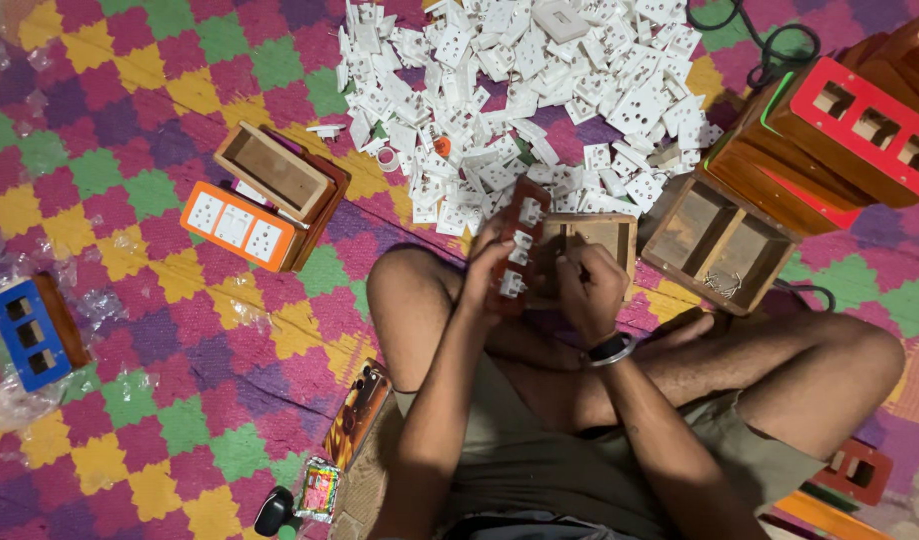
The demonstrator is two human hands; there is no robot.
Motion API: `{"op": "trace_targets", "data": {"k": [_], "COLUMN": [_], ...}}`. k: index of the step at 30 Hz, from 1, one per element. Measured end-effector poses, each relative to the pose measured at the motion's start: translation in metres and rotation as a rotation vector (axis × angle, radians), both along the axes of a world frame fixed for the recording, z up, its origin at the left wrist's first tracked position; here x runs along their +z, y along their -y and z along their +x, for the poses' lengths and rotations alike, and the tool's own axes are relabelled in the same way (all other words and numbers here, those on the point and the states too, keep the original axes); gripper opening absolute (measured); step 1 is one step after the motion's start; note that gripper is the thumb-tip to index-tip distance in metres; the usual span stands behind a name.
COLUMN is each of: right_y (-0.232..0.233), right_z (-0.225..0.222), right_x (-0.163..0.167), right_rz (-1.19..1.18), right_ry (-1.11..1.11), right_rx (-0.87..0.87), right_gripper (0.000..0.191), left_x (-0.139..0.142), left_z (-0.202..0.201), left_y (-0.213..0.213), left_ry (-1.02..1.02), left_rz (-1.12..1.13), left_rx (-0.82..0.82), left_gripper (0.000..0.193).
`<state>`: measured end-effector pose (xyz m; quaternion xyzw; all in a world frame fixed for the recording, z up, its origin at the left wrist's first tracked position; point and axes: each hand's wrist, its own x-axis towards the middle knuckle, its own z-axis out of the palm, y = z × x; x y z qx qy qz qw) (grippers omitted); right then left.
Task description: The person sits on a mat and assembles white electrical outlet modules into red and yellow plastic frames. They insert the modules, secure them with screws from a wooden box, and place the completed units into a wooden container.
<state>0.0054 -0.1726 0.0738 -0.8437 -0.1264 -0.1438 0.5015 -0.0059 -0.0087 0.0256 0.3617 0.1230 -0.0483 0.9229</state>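
We're sitting cross-legged on a checkered mat (130,250), both hands at the centre of the frame. Our left hand (485,265) is wrapped around a brown panel (520,240) fitted with white socket modules, holding it upright on edge. Our right hand (588,285) is curled just beside it, fingers pinched on something too small to tell, over an open wooden box (590,235). Just above lies a heap of white sockets (540,90). At upper left sits an orange socket board (235,225); at right, a red-faced box (870,125).
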Motion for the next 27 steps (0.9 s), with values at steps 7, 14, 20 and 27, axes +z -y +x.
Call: {"op": "trace_targets", "data": {"k": [7,14,20,27], "right_y": [0.004,0.021,0.028,0.033], "right_z": [0.014,0.046,0.066,0.071], "right_x": [0.008,0.014,0.015,0.003], "right_rz": [0.259,0.178,0.308,0.253], "right_ry": [-0.192,-0.338,-0.509,-0.43], "right_rx": [0.01,0.113,0.288,0.394], "right_gripper": [0.006,0.012,0.01,0.011], "left_x": [0.002,0.011,0.013,0.014], "left_z": [0.001,-0.003,-0.005,-0.004], "left_y": [0.006,0.01,0.012,0.014], "left_ry": [0.011,-0.015,0.042,0.039], "left_rz": [0.146,0.166,0.169,0.061], "left_rx": [-0.111,-0.167,-0.195,-0.192], "left_gripper": [0.071,0.071,0.075,0.073]}}
